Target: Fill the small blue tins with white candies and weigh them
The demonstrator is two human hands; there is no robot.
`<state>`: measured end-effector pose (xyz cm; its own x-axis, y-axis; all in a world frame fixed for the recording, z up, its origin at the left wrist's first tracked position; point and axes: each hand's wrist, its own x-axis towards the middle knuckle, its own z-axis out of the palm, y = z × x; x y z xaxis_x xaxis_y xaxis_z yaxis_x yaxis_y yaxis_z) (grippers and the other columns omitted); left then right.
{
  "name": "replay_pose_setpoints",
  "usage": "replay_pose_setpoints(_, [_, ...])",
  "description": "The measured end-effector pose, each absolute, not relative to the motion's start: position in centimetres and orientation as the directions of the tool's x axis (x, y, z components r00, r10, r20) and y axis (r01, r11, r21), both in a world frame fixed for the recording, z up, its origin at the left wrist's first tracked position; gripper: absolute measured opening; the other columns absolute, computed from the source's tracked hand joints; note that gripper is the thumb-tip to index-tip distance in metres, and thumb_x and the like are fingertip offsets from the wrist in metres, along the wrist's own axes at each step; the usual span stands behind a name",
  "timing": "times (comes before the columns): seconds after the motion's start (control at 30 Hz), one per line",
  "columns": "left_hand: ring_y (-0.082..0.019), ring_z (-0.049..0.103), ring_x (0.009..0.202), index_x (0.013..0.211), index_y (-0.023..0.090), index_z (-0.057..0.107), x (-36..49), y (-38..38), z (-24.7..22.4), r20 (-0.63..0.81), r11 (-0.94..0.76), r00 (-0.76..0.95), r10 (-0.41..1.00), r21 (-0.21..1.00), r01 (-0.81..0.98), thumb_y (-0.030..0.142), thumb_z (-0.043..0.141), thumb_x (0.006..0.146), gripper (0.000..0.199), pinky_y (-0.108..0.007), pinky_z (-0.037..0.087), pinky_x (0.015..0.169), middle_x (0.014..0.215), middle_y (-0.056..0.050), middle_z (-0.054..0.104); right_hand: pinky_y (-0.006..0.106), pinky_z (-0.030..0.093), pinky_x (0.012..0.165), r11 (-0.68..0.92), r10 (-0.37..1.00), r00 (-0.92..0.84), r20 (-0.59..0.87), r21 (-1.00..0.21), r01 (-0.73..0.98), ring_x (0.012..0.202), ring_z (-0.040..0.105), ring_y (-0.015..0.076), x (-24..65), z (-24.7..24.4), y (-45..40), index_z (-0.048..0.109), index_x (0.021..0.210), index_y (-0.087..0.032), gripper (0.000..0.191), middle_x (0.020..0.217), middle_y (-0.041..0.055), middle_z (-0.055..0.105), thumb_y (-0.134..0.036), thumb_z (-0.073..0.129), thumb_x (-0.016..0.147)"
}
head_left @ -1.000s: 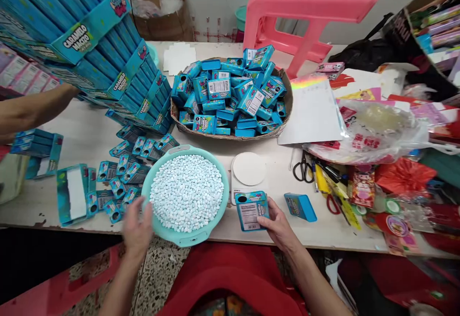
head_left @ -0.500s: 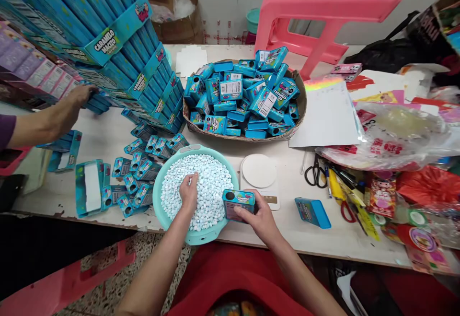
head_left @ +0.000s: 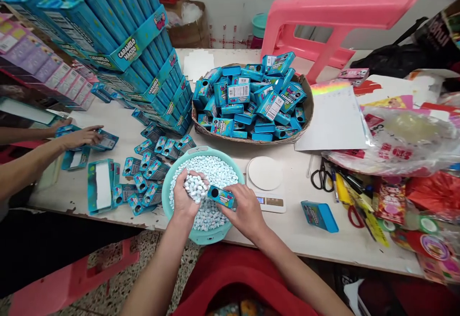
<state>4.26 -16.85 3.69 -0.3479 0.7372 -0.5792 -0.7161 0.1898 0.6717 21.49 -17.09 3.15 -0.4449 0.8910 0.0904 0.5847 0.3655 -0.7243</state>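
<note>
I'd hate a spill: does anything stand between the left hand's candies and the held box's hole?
Nothing visible does. The left hand cups the candies close beside the blue box in the right hand, the box's dark hole uncovered.

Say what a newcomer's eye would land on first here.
Likely the tall blue stack at upper left, with the pink stool looming at upper right. Next, front and centre, the teal bowl of pale candies: the left hand cups a heap of them over it, beside a small blue box in the right hand. Behind it, the cardboard tray is piled with blue boxes.
</note>
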Motion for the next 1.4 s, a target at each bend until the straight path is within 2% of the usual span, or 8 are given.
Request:
replay_pose_setpoints(0.2, [-0.016, 0.062, 0.063, 0.067, 0.017, 0.057, 5.8, -16.5, 5.3, -0.455, 0.037, -0.466, 0.759, 0.745, -0.666, 0.048, 0.056, 0.077, 0.032, -0.031, 0.051, 0.063, 0.063, -0.001, 0.061, 0.035, 0.039, 0.075, 0.399, 0.871, -0.486, 0.073, -0.682, 0.613, 0.090, 0.054, 0.0255, 19.9, 3.8, -17.2, 0.058, 0.101, -0.021, 0.028, 0.095, 0.0057, 0.063, -0.026, 0.069, 0.075])
replay_pose_setpoints(0.33, [-0.015, 0.062, 0.062, 0.066, 0.016, 0.057, 5.9, -16.2, 5.4, -0.414, 0.055, -0.534, 0.737, 0.824, -0.564, 0.044, 0.060, 0.076, 0.030, -0.028, 0.050, 0.060, 0.073, -0.001, 0.063, 0.036, 0.039, 0.076, 0.419, 0.857, -0.507, 0.096, -0.702, 0.575, 0.090, 0.054, 0.0253, 19.9, 3.9, -16.9, 0.059, 0.104, -0.022, 0.032, 0.096, 0.0055, 0.064, -0.032, 0.071, 0.076])
replay_pose_setpoints(0.5, [-0.013, 0.060, 0.059, 0.081, 0.017, 0.059, 6.1, -15.6, 5.7, -0.376, 0.059, -0.524, 0.765, 0.850, -0.523, 0.038, 0.061, 0.077, 0.022, -0.025, 0.049, 0.058, 0.065, 0.001, 0.059, 0.035, 0.040, 0.076, 0.398, 0.872, -0.477, 0.110, -0.726, 0.561, 0.090, 0.055, 0.0248, 19.7, 3.9, -16.3, 0.061, 0.103, -0.022, 0.033, 0.094, 0.0053, 0.064, -0.034, 0.072, 0.075])
replay_pose_setpoints(0.8, [-0.013, 0.061, 0.059, 0.071, 0.014, 0.057, 6.0, -15.4, 5.5, -0.332, 0.045, -0.574, 0.748, 0.889, -0.455, 0.037, 0.062, 0.077, 0.024, -0.026, 0.049, 0.057, 0.072, -0.001, 0.061, 0.034, 0.041, 0.075, 0.385, 0.884, -0.449, 0.127, -0.742, 0.549, 0.089, 0.056, 0.0237, 19.8, 4.2, -15.7, 0.062, 0.101, -0.021, 0.032, 0.092, 0.0048, 0.064, -0.032, 0.073, 0.073])
replay_pose_setpoints(1.03, [-0.014, 0.061, 0.060, 0.069, 0.015, 0.057, 6.4, -15.2, 5.2, -0.304, 0.040, -0.547, 0.780, 0.896, -0.442, 0.036, 0.058, 0.081, 0.025, -0.027, 0.050, 0.060, 0.060, 0.001, 0.057, 0.035, 0.042, 0.077, 0.366, 0.890, -0.440, 0.119, -0.761, 0.535, 0.089, 0.056, 0.0240, 19.8, 3.9, -15.7, 0.062, 0.101, -0.020, 0.033, 0.092, 0.0046, 0.065, -0.028, 0.075, 0.071])
replay_pose_setpoints(1.17, [-0.014, 0.062, 0.063, 0.070, 0.014, 0.059, 6.4, -15.1, 5.0, -0.290, 0.065, -0.570, 0.768, 0.922, -0.381, 0.038, 0.058, 0.080, 0.026, -0.027, 0.051, 0.062, 0.068, -0.001, 0.061, 0.035, 0.043, 0.076, 0.359, 0.895, -0.431, 0.117, -0.762, 0.539, 0.089, 0.057, 0.0239, 19.7, 4.2, -15.4, 0.062, 0.100, -0.020, 0.033, 0.092, 0.0047, 0.064, -0.027, 0.075, 0.070])
replay_pose_setpoints(1.27, [-0.014, 0.062, 0.061, 0.077, 0.015, 0.059, 6.4, -15.0, 5.1, -0.279, 0.051, -0.576, 0.769, 0.924, -0.379, 0.037, 0.060, 0.079, 0.022, -0.027, 0.051, 0.060, 0.069, 0.000, 0.061, 0.035, 0.043, 0.075, 0.356, 0.897, -0.427, 0.112, -0.757, 0.548, 0.088, 0.057, 0.0238, 19.7, 4.5, -15.3, 0.063, 0.098, -0.020, 0.031, 0.090, 0.0048, 0.064, -0.026, 0.075, 0.070])
replay_pose_setpoints(1.4, [-0.014, 0.062, 0.060, 0.099, 0.018, 0.056, 6.4, -14.8, 5.3, -0.293, 0.037, -0.587, 0.754, 0.912, -0.408, 0.035, 0.060, 0.079, 0.027, -0.026, 0.051, 0.055, 0.078, -0.002, 0.064, 0.036, 0.043, 0.077, 0.370, 0.898, -0.415, 0.148, -0.763, 0.530, 0.089, 0.056, 0.0238, 19.7, 4.8, -15.3, 0.062, 0.100, -0.020, 0.031, 0.091, 0.0051, 0.064, -0.028, 0.073, 0.072])
